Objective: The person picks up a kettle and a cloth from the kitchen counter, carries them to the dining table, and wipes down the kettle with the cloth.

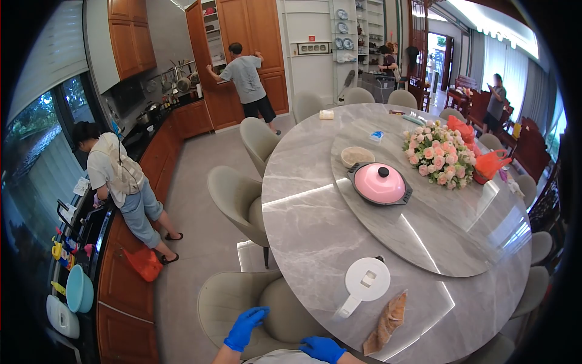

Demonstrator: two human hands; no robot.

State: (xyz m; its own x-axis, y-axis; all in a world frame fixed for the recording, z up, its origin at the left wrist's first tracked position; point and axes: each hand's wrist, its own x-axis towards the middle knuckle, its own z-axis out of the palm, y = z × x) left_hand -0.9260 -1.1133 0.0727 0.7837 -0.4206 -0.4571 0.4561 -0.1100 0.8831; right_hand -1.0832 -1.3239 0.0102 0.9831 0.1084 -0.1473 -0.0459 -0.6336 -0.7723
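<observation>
My left hand, in a blue glove, is held over the front chair, its fingers stretched out and nothing in it. My right hand, gloved the same way, is low by the table's near edge; its fingers look extended and hold nothing that I can see. Closest to it on the marble table lies a crumpled brown cloth. Beside the cloth stands a white jug with a round lid and a handle pointing toward me.
On the turntable are a pink-lidded pot, a bowl, a rose bouquet and red bags. Chairs ring the table. One person stands at the sink counter, another at the tall cabinet; others are farther back.
</observation>
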